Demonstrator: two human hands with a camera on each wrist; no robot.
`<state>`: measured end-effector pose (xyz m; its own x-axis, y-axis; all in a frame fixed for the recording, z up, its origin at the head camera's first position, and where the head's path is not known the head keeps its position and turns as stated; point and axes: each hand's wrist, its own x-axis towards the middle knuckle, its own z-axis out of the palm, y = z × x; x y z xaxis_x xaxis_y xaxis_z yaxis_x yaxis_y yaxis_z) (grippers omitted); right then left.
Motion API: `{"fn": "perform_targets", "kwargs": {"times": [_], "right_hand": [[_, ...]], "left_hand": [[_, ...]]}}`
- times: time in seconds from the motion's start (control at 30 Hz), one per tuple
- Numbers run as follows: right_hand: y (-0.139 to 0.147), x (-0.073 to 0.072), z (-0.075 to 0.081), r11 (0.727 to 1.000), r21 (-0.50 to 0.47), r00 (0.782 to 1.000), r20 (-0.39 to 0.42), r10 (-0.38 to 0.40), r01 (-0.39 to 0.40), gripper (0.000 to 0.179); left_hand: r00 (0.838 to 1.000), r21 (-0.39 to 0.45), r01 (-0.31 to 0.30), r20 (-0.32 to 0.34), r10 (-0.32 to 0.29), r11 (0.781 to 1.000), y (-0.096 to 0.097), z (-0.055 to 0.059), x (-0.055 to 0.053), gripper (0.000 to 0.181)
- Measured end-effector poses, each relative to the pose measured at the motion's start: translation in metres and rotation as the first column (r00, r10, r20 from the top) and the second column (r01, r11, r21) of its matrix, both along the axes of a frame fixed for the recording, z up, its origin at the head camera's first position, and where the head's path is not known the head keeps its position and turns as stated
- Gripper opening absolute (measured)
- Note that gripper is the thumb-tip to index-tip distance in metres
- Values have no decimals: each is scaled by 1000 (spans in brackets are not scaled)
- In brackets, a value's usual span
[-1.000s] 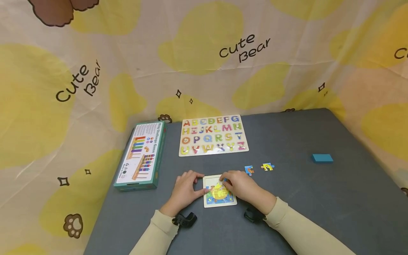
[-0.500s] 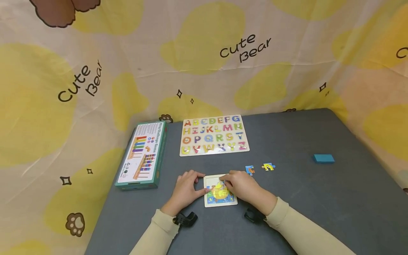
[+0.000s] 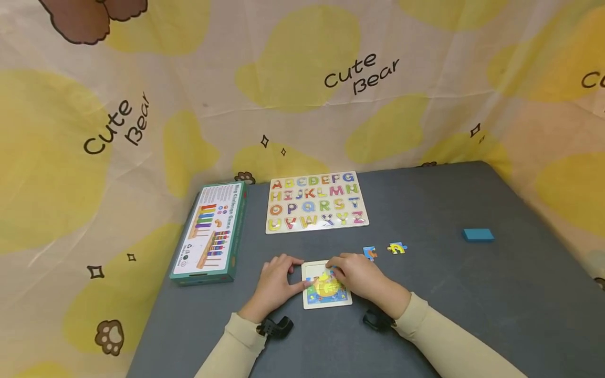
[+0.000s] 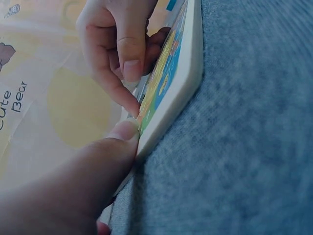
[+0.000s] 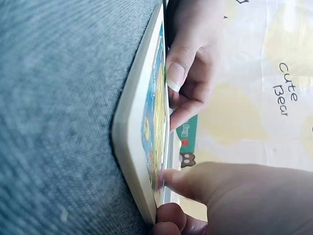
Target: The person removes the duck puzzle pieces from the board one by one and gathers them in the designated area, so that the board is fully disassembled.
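Observation:
A small square jigsaw puzzle tray [image 3: 327, 305] with a pale frame lies on the table, its picture yellow and blue with a bare patch at the upper left. My left hand [image 3: 274, 281] holds the tray's left side, thumb on the frame edge and index finger at the far corner. Over the upper right of the picture, my right hand [image 3: 363, 275] bends its index finger and thumb about a small bluish puzzle piece, mostly hidden. Beyond that hand lie two loose pieces, a blue-and-orange piece [image 3: 370, 253] and a yellow-and-blue piece [image 3: 397, 248].
Behind the tray lies an alphabet board [image 3: 316, 203] with coloured letters. A green-edged game box [image 3: 208, 231] stands at the left, and a blue block [image 3: 478, 235] at the right. A patterned cloth [image 3: 302, 79] hangs along the back of the grey table [image 3: 425, 210].
Both hands stay at the puzzle tray, with barely any finger movement. The whole view shifts slightly as the head moves.

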<state>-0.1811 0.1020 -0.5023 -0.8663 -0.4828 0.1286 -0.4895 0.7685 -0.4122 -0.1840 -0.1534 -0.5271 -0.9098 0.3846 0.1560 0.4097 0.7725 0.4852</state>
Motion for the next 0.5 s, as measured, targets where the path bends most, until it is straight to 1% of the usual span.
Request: {"fn": "perform_targets", "kwargs": {"times": [0.07,0.2,0.37,0.5], "right_hand": [[1,0,-1,1000,-3,1000,-1,13,-13,17],[3,-1,0,999,-6,999,18,38,-38,24],[3,-2,3,1000,-11,998,52,18,-18,29],[3,-1,2,1000,4,998,66,26,-26,28]], "left_hand": [[1000,-8,2,-2,-2,1000,0,0,0,53],[1000,-13,6,-5,-6,1000,-1,0,-1,54],[1000,-6,2,-20,-2,1000,0,0,-2,53],[1000,-1,1,-3,-1,1000,-1,0,-1,54]]}}
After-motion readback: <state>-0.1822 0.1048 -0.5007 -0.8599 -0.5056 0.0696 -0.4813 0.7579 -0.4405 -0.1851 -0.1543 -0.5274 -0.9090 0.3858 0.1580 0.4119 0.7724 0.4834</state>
